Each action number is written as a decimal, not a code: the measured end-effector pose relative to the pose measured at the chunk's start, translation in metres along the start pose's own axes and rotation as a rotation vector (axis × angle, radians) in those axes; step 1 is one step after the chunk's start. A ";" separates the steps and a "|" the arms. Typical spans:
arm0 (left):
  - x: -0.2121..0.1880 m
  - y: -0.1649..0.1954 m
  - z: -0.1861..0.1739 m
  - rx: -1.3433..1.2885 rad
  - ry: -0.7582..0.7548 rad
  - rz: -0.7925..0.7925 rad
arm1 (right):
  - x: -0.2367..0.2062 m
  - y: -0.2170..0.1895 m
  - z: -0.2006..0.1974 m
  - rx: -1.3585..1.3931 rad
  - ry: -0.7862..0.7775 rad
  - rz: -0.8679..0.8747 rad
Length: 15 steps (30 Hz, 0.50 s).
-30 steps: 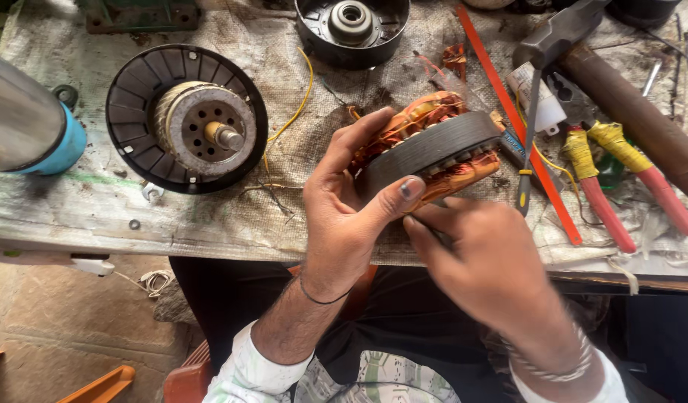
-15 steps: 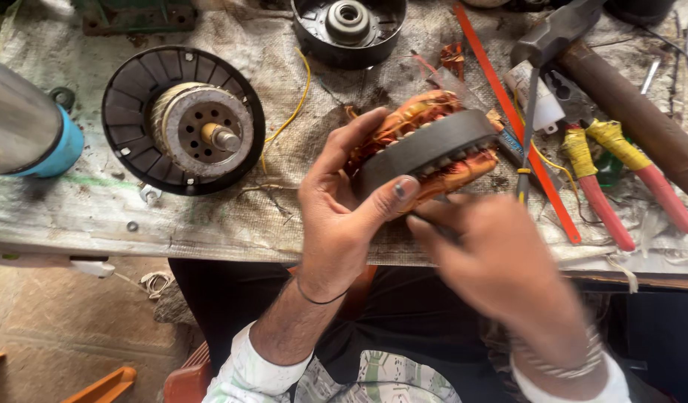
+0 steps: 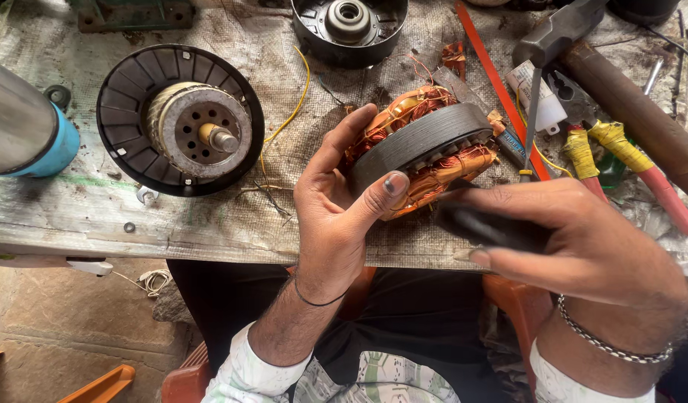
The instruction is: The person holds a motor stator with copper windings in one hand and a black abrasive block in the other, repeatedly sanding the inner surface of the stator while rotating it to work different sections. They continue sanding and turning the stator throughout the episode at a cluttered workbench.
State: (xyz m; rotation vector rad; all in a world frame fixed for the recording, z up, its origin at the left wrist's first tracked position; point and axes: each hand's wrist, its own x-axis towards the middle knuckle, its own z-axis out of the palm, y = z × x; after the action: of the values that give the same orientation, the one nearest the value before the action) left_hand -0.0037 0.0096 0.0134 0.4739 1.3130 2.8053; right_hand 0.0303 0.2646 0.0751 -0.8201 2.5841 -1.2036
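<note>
My left hand (image 3: 336, 209) grips a motor stator (image 3: 422, 145), a dark grey laminated ring with copper windings bulging from both faces, held tilted above the workbench edge. The thumb presses on the ring's rim and the fingers wrap behind it. My right hand (image 3: 582, 246) sits just right of and below the stator, closed around a dark, flat tool handle (image 3: 485, 226) whose tip points toward the windings. The tool's working end is hidden against the stator.
A black finned rotor housing (image 3: 180, 119) with a shaft lies on the cloth-covered bench (image 3: 209, 224) at left. Another round motor cover (image 3: 349, 26) sits at top. A hammer (image 3: 620, 82), red-handled pliers (image 3: 642, 172), a screwdriver and a blue-capped metal cylinder (image 3: 27, 127) lie around.
My right hand has shifted right and slightly down, away from the stator's lower edge, and the dark tool handle in it shows more. The left hand holds the stator almost still.
</note>
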 end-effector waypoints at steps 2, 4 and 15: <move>0.000 0.000 0.001 0.003 0.007 0.000 | -0.003 -0.005 -0.001 -0.063 0.001 0.008; 0.000 0.000 0.001 -0.010 0.010 -0.007 | -0.006 -0.010 0.000 -0.058 -0.017 0.062; -0.002 -0.002 0.001 -0.004 0.003 0.012 | -0.008 -0.017 0.048 0.659 0.359 0.196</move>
State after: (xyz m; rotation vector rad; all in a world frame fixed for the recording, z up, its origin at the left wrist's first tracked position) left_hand -0.0021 0.0113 0.0121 0.4796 1.3087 2.8190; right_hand 0.0621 0.2290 0.0562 -0.2216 2.1692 -2.1018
